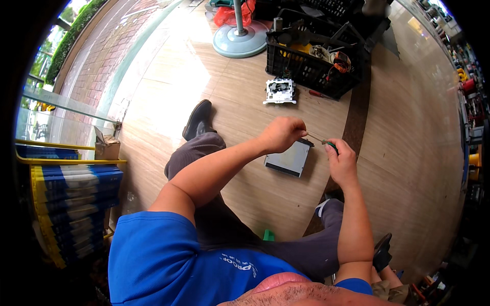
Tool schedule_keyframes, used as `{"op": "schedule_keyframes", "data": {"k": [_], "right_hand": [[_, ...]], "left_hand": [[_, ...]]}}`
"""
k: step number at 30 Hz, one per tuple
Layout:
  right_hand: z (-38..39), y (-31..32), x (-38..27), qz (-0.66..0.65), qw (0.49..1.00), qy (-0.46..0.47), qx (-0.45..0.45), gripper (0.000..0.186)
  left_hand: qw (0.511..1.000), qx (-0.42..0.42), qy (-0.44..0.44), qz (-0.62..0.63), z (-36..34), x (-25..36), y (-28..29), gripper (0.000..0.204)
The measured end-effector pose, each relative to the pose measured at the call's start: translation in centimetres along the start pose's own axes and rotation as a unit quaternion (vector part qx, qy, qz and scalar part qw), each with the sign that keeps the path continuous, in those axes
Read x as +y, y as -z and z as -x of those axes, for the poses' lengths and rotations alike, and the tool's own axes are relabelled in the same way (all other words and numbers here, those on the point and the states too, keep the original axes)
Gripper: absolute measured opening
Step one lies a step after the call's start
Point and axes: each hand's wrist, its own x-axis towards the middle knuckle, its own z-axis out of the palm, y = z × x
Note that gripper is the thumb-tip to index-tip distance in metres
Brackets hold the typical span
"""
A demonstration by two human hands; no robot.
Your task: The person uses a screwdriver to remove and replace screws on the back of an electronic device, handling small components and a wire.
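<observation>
My right hand (pixel 339 158) grips a green-handled screwdriver (pixel 332 146), its thin shaft pointing up and left. My left hand (pixel 287 132) is pinched at the shaft's far end; whether a small part is also between those fingers is too small to tell. Just below both hands a flat grey metal box (pixel 289 159) with a dark front strip lies on the tiled floor (pixel 234 92). Farther forward sits a white-framed mechanism (pixel 279 92) with black parts, and a red-handled tool (pixel 317 94) lies to its right.
A black crate (pixel 301 65) of parts, a round pedestal base (pixel 240 42) and a red bag (pixel 225 14) stand at the back. A yellow rack (pixel 74 162) of blue packs and a cardboard box (pixel 108 149) are left. Another person's foot (pixel 383 250) shows at lower right.
</observation>
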Motion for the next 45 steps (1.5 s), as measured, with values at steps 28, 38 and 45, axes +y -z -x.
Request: {"op": "schedule_keyframes", "data": {"k": [28, 38, 45], "right_hand": [[0.1, -1.1, 1.5, -0.156, 0.979, -0.127, 0.015, 0.018], [0.0, -0.8, 1.9, -0.144, 0.979, -0.140, 0.034, 0.022], [0.1, -0.6, 1.8, -0.178, 0.975, -0.130, 0.032, 0.025]], "left_hand": [[0.983, 0.071, -0.146, -0.089, 0.5, 0.1, -0.1, 0.014], [0.985, 0.087, -0.120, -0.085, 0.4, 0.0, 0.0, 0.015], [0.980, 0.109, -0.149, -0.071, 0.4, 0.1, 0.2, 0.011]]}}
